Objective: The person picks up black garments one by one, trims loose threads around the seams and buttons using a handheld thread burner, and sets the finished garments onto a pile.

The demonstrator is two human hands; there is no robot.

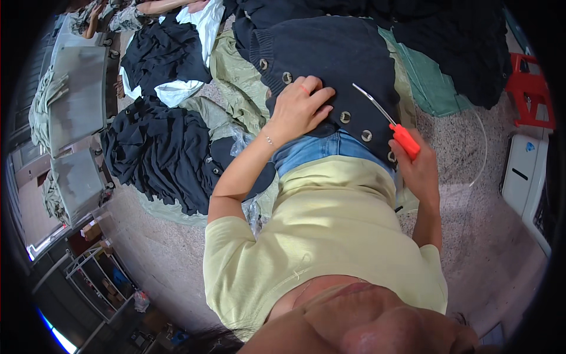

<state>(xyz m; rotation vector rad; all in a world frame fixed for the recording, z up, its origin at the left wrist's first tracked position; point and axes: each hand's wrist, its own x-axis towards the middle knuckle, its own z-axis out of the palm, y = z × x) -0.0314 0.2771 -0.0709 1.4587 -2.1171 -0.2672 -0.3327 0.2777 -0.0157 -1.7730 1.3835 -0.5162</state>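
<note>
A dark navy knitted cardigan (330,53) with a row of round metal buttons (345,117) lies across my lap. My left hand (300,106) rests flat on the cardigan beside the button row, fingers spread, pressing the fabric. My right hand (420,168) is closed around the red handle of a screwdriver (404,138). Its thin metal shaft (372,103) points up and left over the cardigan, ending just right of the buttons.
Piles of dark garments (159,153) lie on pale green sheets (236,71) on the speckled floor to my left and ahead. A red plastic stool (530,88) and a white box (525,171) stand at the right. Grey tables (76,94) sit far left.
</note>
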